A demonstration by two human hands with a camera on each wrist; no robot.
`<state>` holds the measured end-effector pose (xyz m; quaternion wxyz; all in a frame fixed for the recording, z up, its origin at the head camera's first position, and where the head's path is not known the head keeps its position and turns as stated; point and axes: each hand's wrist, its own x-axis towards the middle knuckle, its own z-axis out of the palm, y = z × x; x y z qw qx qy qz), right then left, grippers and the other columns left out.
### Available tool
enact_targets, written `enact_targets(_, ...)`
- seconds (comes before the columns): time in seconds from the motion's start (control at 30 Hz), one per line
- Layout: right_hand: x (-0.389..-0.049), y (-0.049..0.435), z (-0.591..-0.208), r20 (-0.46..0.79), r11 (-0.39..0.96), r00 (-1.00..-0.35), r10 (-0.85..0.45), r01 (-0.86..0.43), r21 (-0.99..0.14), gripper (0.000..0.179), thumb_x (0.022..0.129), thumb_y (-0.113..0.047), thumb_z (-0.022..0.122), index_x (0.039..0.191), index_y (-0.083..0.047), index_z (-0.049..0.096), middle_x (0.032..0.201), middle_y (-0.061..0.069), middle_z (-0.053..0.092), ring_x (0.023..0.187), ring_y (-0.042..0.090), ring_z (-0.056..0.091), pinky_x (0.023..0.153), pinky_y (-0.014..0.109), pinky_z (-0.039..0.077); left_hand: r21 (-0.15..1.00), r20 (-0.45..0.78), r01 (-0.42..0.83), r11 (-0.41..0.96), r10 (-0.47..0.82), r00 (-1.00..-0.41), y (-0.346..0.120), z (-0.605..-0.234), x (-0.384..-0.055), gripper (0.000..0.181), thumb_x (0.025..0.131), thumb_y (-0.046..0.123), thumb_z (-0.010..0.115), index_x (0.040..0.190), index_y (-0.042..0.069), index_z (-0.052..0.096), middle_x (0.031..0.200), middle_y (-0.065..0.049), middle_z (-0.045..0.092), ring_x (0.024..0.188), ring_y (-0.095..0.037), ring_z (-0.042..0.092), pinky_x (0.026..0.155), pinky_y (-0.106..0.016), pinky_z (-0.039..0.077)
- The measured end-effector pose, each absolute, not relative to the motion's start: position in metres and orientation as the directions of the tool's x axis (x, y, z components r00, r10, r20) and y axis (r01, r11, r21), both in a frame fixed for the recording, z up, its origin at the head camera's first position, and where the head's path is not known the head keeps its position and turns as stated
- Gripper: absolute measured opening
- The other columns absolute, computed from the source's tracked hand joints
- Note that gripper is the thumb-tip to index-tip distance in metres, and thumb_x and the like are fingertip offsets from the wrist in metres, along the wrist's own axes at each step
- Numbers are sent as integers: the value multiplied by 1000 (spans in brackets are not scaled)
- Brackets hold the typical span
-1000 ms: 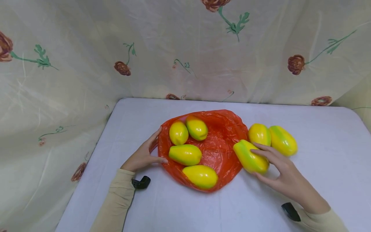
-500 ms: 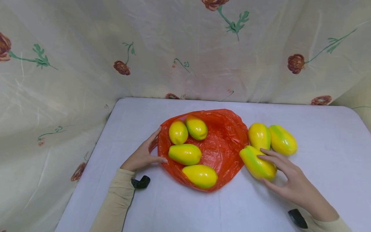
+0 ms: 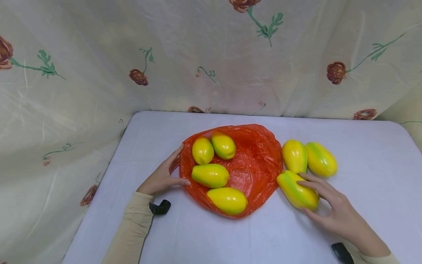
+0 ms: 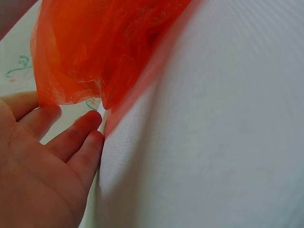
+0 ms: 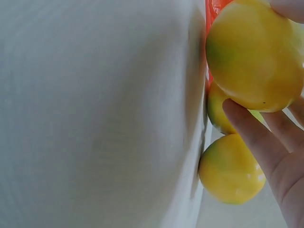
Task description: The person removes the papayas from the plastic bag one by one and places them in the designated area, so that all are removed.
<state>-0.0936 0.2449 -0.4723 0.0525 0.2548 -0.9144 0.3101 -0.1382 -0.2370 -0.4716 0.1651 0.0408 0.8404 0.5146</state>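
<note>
My right hand point(image 3: 339, 209) grips a glossy yellow-green papaya point(image 3: 298, 190) between thumb and fingers, just right of an orange-red plastic bag point(image 3: 255, 167). In the right wrist view the held papaya point(image 5: 256, 57) fills the upper right, fingertips along its side. My left hand point(image 3: 161, 178) touches the bag's left side with thumb and fingers spread apart. From the left wrist, the fingers point(image 4: 78, 137) look nearly straight beneath the crinkled bag point(image 4: 104, 52). Several papayas point(image 3: 211, 176) lie in the bag's open mouth, mostly toward its left side.
Two more papayas, one beside the bag point(image 3: 294, 156) and one farther right point(image 3: 321, 159), lie behind the held one. A white cloth point(image 3: 204, 238) covers the table, and a flower-patterned curtain point(image 3: 171, 47) hangs behind it. Dark wrist devices point(image 3: 160, 207) sit at both sleeves.
My right hand and its papaya have moved right and toward me, away from the bag's edge, with a smaller shift lately. The left hand and the bag have stayed put.
</note>
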Motion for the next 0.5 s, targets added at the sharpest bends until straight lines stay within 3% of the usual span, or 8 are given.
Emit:
enact_targets(0.37,-93,247,-471,217,725,-884,-414,-464,-509,77,66,-16,91,134,-30,55,147,0,49,131,-17,30,90,2,41,887,-229,-99,452,242,-943,-233,-456,-133,107,77,29,84,157,32,13,164,7,13,151,-26,18,119,-55,24)
enact_targets(0.5,-93,247,-471,206,719,-889,-408,-452,-527,77,68,-15,89,134,-31,55,146,0,49,129,-17,32,91,-2,36,883,-228,-98,459,238,-944,-236,-466,-136,108,76,29,84,157,32,13,164,8,13,151,-25,18,119,-54,25)
